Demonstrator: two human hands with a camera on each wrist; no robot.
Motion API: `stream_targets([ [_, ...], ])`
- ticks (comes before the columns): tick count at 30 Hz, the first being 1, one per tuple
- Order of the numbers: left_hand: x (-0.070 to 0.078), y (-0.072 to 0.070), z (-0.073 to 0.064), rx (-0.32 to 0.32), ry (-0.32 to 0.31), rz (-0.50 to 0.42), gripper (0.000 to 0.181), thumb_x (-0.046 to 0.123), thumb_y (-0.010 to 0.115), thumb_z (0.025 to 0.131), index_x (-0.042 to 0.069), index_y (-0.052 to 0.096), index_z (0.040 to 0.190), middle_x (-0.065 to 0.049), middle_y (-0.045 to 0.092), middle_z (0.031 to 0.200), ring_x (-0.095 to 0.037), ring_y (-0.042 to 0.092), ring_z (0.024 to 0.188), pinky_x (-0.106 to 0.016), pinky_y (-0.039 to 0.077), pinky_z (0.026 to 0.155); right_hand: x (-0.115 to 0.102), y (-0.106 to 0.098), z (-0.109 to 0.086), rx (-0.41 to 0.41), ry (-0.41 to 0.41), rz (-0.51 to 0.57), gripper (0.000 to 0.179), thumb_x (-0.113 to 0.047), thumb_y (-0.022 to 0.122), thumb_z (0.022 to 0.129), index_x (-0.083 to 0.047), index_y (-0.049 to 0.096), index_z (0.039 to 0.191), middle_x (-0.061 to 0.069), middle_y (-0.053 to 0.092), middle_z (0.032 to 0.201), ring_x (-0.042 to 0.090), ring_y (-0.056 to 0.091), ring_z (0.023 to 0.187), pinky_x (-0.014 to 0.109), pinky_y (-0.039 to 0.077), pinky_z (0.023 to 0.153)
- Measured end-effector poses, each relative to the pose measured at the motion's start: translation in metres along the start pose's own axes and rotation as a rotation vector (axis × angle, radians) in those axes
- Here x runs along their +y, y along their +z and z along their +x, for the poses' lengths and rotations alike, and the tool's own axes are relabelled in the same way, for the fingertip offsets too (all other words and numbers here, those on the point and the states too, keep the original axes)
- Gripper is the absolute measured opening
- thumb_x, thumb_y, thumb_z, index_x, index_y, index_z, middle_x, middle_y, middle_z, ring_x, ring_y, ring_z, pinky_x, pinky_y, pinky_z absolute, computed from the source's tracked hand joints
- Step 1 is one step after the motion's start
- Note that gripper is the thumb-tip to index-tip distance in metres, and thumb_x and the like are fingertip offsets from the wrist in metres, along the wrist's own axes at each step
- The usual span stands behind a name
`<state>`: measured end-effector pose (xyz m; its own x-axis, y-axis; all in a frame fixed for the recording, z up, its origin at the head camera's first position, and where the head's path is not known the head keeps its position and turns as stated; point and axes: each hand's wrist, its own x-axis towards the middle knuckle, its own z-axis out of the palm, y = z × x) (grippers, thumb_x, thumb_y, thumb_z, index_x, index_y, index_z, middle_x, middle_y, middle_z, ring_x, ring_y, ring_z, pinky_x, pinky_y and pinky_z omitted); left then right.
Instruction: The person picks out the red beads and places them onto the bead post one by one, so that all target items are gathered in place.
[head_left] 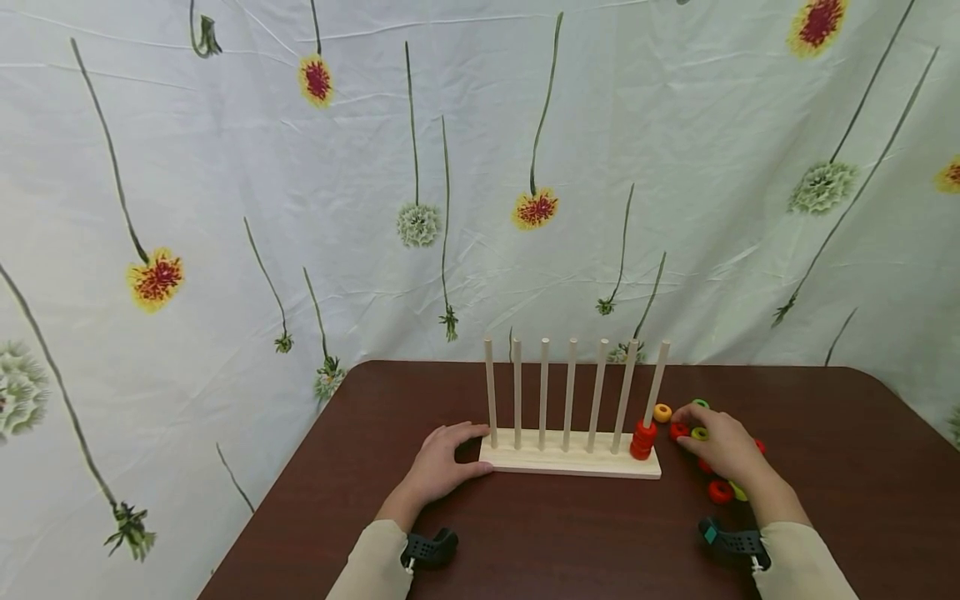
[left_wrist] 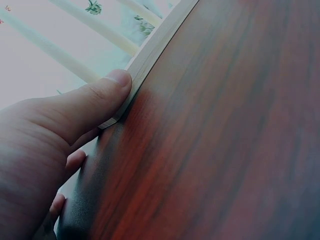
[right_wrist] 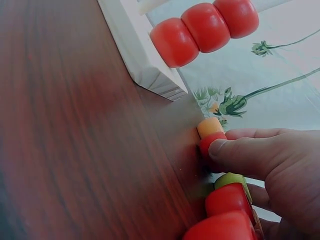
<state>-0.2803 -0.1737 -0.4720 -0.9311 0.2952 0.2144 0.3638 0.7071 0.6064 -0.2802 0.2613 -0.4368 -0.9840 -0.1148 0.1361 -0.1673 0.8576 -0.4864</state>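
A pale wooden peg rack [head_left: 555,463] with a row of upright pegs stands on the table. My left hand [head_left: 437,467] grips its left end, the thumb along the front edge as the left wrist view shows. Three red beads [right_wrist: 208,27] are stacked on the rightmost peg. To the right of the rack, my right hand [head_left: 723,446] pinches a red bead [right_wrist: 206,143] between thumb and forefinger, low over the table. An orange bead [head_left: 662,412] lies just beyond that bead. A yellow-green bead [head_left: 700,433] shows beside the right hand's fingers.
Several loose red and green beads lie around and under the right hand, among them a red bead [head_left: 721,492] toward the front. The dark brown table [head_left: 585,533] ends at the back against a white flowered cloth [head_left: 480,275].
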Motion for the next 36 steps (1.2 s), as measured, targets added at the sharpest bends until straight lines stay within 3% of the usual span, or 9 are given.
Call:
stream_targets([
  [19, -0.001, 0.001, 0.0, 0.002, -0.009, -0.003, 0.056, 0.04, 0.081, 0.083, 0.022, 0.065, 0.134, -0.006, 0.061, 0.141, -0.032, 0.048, 0.14, -0.061, 0.026, 0.119, -0.009, -0.005, -0.001, 0.085, -0.086, 0.007, 0.025, -0.013, 0.074, 0.089, -0.004, 0.068, 0.111, 0.019, 0.071, 0.11, 0.039, 0.065, 0.1, 0.059, 0.053, 0.087],
  [26, 0.0, 0.001, 0.0, 0.003, -0.002, -0.004, 0.056, 0.039, 0.081, 0.083, 0.021, 0.065, 0.134, -0.007, 0.061, 0.141, -0.033, 0.048, 0.139, -0.06, 0.026, 0.119, -0.015, -0.007, 0.0, 0.136, -0.084, 0.022, 0.026, -0.013, 0.07, 0.091, -0.003, 0.067, 0.115, 0.022, 0.067, 0.115, 0.039, 0.062, 0.102, 0.06, 0.052, 0.088],
  [36, 0.002, -0.001, -0.001, 0.002, -0.001, -0.006, 0.055, 0.038, 0.081, 0.084, 0.021, 0.065, 0.134, -0.007, 0.061, 0.141, -0.033, 0.048, 0.139, -0.06, 0.026, 0.119, -0.027, -0.013, 0.0, 0.202, -0.099, 0.013, 0.027, -0.014, 0.07, 0.093, -0.004, 0.066, 0.117, 0.017, 0.065, 0.108, 0.034, 0.061, 0.095, 0.054, 0.054, 0.081],
])
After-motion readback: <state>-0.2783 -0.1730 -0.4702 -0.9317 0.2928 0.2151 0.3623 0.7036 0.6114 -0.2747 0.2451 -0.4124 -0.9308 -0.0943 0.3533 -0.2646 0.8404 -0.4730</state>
